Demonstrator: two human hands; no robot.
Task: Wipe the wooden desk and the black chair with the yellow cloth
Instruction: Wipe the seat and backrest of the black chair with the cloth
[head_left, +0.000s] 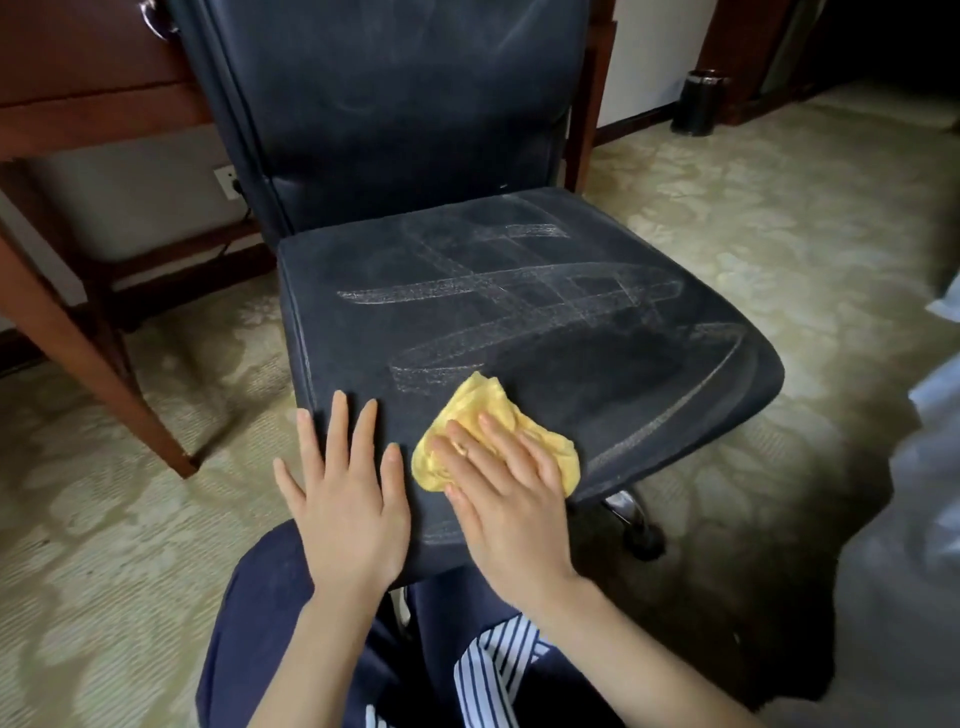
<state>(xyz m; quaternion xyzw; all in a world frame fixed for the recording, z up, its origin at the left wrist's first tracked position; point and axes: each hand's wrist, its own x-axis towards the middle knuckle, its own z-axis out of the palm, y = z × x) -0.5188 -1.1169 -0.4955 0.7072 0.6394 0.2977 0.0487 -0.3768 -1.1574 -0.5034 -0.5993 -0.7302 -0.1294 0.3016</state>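
The black chair faces me, its seat streaked with pale wipe marks. A crumpled yellow cloth lies near the seat's front edge. My right hand presses flat on the cloth with straight fingers. My left hand rests flat on the seat's front left corner, fingers spread, just left of the cloth. The wooden desk stands behind and to the left of the chair, with only its edge and legs visible.
A slanted desk leg reaches the patterned carpet at the left. A black bin stands by the far wall on the right. A chair castor shows under the seat. White fabric lies at the right edge.
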